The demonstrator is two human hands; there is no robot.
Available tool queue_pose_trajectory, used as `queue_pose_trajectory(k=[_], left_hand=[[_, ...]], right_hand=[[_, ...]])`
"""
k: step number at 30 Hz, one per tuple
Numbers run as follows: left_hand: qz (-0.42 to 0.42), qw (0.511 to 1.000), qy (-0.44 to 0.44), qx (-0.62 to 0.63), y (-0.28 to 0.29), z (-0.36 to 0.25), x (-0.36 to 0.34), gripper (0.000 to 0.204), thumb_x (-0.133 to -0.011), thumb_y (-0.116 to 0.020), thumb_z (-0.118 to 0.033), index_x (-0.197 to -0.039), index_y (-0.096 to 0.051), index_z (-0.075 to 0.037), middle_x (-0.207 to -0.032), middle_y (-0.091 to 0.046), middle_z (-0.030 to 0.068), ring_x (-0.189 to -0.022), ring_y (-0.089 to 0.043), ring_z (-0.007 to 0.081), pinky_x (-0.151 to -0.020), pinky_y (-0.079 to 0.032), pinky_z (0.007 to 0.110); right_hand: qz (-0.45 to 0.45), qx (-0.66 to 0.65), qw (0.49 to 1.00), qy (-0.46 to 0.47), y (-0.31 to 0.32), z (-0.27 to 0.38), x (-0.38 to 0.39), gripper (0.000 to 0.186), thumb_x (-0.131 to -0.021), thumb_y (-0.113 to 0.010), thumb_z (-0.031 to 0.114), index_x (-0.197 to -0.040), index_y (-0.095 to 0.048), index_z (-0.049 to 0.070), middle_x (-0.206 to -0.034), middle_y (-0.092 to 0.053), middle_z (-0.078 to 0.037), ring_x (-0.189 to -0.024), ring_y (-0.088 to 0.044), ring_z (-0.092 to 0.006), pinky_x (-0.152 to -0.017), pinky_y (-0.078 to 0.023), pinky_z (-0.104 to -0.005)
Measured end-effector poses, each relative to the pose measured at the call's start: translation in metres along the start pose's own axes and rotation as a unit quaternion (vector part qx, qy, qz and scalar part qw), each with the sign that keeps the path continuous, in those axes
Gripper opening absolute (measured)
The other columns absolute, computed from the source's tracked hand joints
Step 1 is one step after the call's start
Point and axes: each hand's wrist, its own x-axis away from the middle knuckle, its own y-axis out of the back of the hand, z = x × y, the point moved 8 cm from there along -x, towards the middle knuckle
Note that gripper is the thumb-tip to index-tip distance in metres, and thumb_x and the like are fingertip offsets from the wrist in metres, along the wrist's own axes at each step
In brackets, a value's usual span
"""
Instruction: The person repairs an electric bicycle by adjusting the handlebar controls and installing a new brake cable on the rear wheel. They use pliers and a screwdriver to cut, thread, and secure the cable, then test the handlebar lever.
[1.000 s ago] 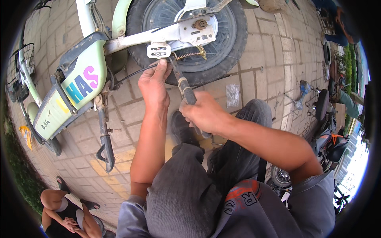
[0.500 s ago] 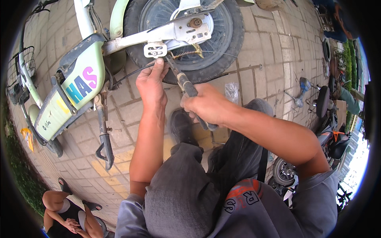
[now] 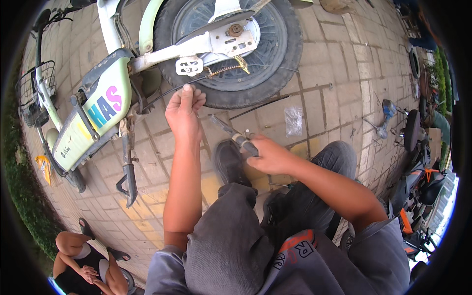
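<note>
A pale green and white electric bike lies on its side, with its rear wheel (image 3: 290, 64) in front of me. My left hand (image 3: 184, 115) is closed, thumb pressed against the fingers, at a thin black brake cable (image 3: 164, 95) just below the white slotted bracket (image 3: 190, 66). From there a gold spring (image 3: 221, 71) runs to a small brass-coloured lever (image 3: 242, 64) on the hub. My right hand (image 3: 268, 156) grips a pair of pliers (image 3: 231, 132) with dark handles. Their jaws are off the bike, over the paving near my shoe (image 3: 230, 162).
A clear plastic bag (image 3: 294, 121) lies on the brick paving right of the wheel. Farther right are a blue power tool (image 3: 388, 109) and parked bikes. The bike's kickstand (image 3: 129, 172) sticks out at left. A person (image 3: 88, 260) sits at lower left.
The pliers have come away from the cable by the bracket, drawn back toward me in my right hand. My left hand has shifted slightly down and left.
</note>
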Motion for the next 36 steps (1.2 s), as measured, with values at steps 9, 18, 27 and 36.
queue_pose_trajectory(k=[9,18,27,36], left_hand=[[-0.012,0.996,-0.032,0.082,0.004,0.012,-0.049,0.058,-0.096,-0.048,-0.045,-0.128,-0.046,0.003,-0.126,-0.054,0.0133,-0.114,-0.052,0.0231,-0.097,-0.042,0.036],[0.033,0.993,0.111,-0.029,-0.038,0.141,0.049,0.073,-0.096,-0.036,-0.057,-0.139,-0.032,0.002,-0.132,-0.049,0.0151,-0.113,-0.054,0.0255,-0.100,-0.039,0.041],[0.092,0.965,0.221,-0.109,-0.024,0.123,0.060,0.069,-0.090,-0.050,-0.058,-0.127,-0.047,0.000,-0.114,-0.061,0.0168,-0.103,-0.059,0.0230,-0.090,-0.045,0.037],[-0.007,0.999,0.041,0.031,0.001,0.037,-0.025,0.065,-0.092,-0.050,-0.053,-0.134,-0.041,-0.004,-0.132,-0.050,0.0075,-0.117,-0.049,0.0231,-0.099,-0.040,0.038]], right_hand=[[0.066,0.398,0.907,-0.122,0.047,-0.126,0.065,0.030,-0.077,-0.064,0.024,-0.099,-0.066,0.004,-0.110,-0.058,-0.017,-0.106,-0.053,-0.0349,-0.085,-0.044,-0.0519],[-0.139,0.070,0.987,0.034,0.077,-0.102,0.078,0.032,-0.082,-0.064,0.025,-0.099,-0.062,-0.002,-0.095,-0.060,-0.022,-0.091,-0.058,-0.0386,-0.080,-0.047,-0.0425],[-0.341,-0.062,0.932,0.105,0.185,0.006,0.017,0.023,-0.082,-0.063,0.021,-0.086,-0.065,-0.002,-0.083,-0.066,-0.018,-0.079,-0.064,-0.0304,-0.072,-0.049,-0.0369],[-0.238,0.002,0.971,-0.036,0.190,-0.090,0.012,0.030,-0.080,-0.069,0.025,-0.091,-0.066,-0.003,-0.081,-0.066,-0.014,-0.076,-0.061,-0.0210,-0.072,-0.048,-0.0321]])
